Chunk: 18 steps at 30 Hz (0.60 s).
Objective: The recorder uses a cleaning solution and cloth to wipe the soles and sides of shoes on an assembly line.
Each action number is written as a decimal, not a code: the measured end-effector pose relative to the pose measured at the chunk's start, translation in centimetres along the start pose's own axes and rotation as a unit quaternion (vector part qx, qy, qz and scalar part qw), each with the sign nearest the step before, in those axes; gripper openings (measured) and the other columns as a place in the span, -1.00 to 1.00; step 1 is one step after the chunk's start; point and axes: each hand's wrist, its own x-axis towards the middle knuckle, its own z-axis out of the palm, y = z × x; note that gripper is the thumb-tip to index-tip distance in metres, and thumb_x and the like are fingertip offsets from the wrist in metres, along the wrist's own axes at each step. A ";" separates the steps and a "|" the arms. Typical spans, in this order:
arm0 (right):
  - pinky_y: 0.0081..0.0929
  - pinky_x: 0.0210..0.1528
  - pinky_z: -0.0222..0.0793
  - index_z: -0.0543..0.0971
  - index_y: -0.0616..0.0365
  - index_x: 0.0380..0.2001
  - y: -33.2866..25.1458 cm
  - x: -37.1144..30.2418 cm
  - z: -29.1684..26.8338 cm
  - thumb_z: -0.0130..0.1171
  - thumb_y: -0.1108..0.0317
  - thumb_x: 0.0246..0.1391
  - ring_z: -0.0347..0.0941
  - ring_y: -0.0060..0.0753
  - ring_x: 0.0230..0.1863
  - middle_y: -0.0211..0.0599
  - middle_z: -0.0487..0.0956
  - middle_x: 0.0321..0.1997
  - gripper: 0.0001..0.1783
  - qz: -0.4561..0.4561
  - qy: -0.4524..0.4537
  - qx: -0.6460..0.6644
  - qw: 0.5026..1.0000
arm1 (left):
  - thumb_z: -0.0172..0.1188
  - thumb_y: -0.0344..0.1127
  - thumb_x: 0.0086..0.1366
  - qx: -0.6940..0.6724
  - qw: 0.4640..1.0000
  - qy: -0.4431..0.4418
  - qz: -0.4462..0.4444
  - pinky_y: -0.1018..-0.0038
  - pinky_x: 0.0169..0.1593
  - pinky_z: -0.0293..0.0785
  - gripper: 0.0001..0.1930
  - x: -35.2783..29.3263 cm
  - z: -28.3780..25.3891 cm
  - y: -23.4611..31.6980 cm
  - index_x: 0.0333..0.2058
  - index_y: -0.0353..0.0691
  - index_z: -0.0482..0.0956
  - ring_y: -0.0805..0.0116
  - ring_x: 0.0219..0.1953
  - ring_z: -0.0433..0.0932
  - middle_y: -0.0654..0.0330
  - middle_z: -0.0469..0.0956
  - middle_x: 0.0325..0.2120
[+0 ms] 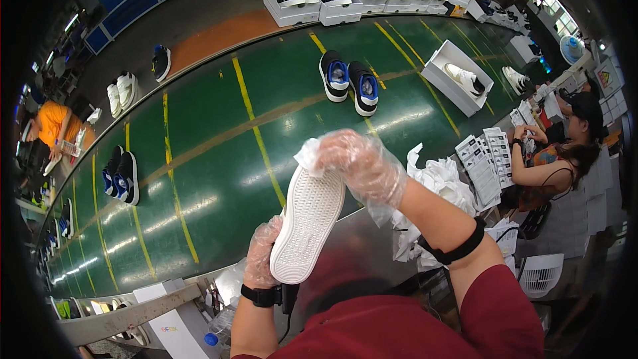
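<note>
"A green surface (216,169) stretches beyond the hands. Where's the white-soled shoe (309,223)?"

"Between them, sole showing: its long axis slants from the left hand (264,250), gripping its near-left edge, to the right hand (359,167), pinching a white wad (307,157) at the far end."

"Any containers?"

"Beyond the right hand, an open white box (443,90) holds a pale shoe (460,78)."

We have a yellow-striped green belt (212,166) beyond our left hand (263,252); on it, dark blue-lined shoes (334,77) stand ahead of our right hand (364,167), an open white box (445,91) farther right, another dark pair (125,177) well left of both hands.
</note>
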 end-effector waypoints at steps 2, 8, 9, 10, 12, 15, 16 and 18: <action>-0.39 -0.02 0.44 0.60 0.03 -0.29 -1.1 -3.7 1.8 0.12 0.64 -0.14 0.50 -0.23 -0.07 -0.30 0.58 -0.21 -0.68 0.015 -0.003 0.056 0.998 | 0.20 -0.17 0.23 0.021 0.999 0.032 0.024 0.43 -0.28 0.61 -0.64 0.4 -0.1 -0.1 -0.18 -0.41 0.54 0.29 -0.37 0.63 0.04 0.62 -0.32; -0.41 -0.04 0.47 0.61 0.03 -0.31 -0.8 -5.7 -1.5 0.20 0.65 -0.18 0.52 -0.30 -0.14 -0.23 0.56 -0.19 -0.68 0.099 0.066 0.082 0.990 | 0.20 -0.17 0.24 0.109 0.991 0.068 0.040 0.48 -0.27 0.58 -0.61 0.5 0.8 -0.7 -0.16 -0.44 0.52 0.34 -0.36 0.62 0.05 0.61 -0.32; -0.39 -0.04 0.46 0.62 0.08 -0.30 0.6 -5.5 -2.3 0.16 0.76 -0.25 0.50 -0.24 -0.08 -0.24 0.57 -0.23 -0.60 0.129 0.100 0.091 0.982 | 0.21 -0.17 0.23 0.107 0.990 0.075 0.044 0.49 -0.26 0.57 -0.59 0.2 1.4 -0.6 -0.13 -0.44 0.51 0.35 -0.35 0.61 0.06 0.60 -0.30; -0.37 -0.01 0.45 0.60 0.11 -0.30 1.1 -4.5 -3.4 0.09 0.77 -0.21 0.50 -0.21 -0.08 -0.23 0.57 -0.26 -0.61 0.134 0.152 0.089 0.975 | 0.23 -0.16 0.22 0.105 0.990 0.078 0.048 0.49 -0.25 0.57 -0.57 0.2 2.0 -0.6 -0.11 -0.45 0.49 0.36 -0.34 0.61 0.06 0.60 -0.29; -0.34 0.02 0.43 0.57 0.14 -0.29 2.7 -3.4 -4.4 0.05 0.76 -0.19 0.49 -0.17 -0.07 -0.22 0.57 -0.24 -0.63 0.135 0.157 0.046 0.977 | 0.24 -0.16 0.21 0.126 0.988 0.075 0.052 0.49 -0.24 0.57 -0.55 0.6 2.8 -0.9 -0.09 -0.45 0.47 0.36 -0.33 0.61 0.07 0.59 -0.28; -0.28 0.04 0.41 0.56 0.11 -0.29 3.4 -2.4 -3.0 0.05 0.68 -0.17 0.49 -0.14 -0.08 -0.22 0.57 -0.22 -0.68 0.144 0.168 0.017 0.975 | 0.25 -0.18 0.19 0.152 0.984 0.074 0.055 0.50 -0.22 0.56 -0.52 1.8 3.8 -1.2 -0.05 -0.45 0.44 0.37 -0.32 0.60 0.08 0.59 -0.26; -0.28 0.10 0.35 0.56 0.07 -0.25 3.5 -2.2 -2.4 0.13 0.54 -0.10 0.45 -0.17 -0.02 -0.24 0.56 -0.15 -0.72 0.031 0.099 -0.079 0.991 | 0.26 -0.18 0.18 0.159 0.983 0.074 0.049 0.50 -0.21 0.56 -0.51 2.1 4.3 -1.6 -0.04 -0.45 0.44 0.37 -0.32 0.60 0.08 0.58 -0.25; -0.30 0.13 0.31 0.57 0.00 -0.23 2.1 -2.4 0.1 0.08 0.48 -0.11 0.46 -0.27 -0.03 -0.33 0.56 -0.14 -0.70 0.019 0.076 -0.078 0.994 | 0.25 -0.22 0.18 0.147 0.984 0.091 0.043 0.50 -0.21 0.55 -0.55 2.9 4.3 -2.4 -0.05 -0.42 0.45 0.40 -0.32 0.60 0.12 0.59 -0.26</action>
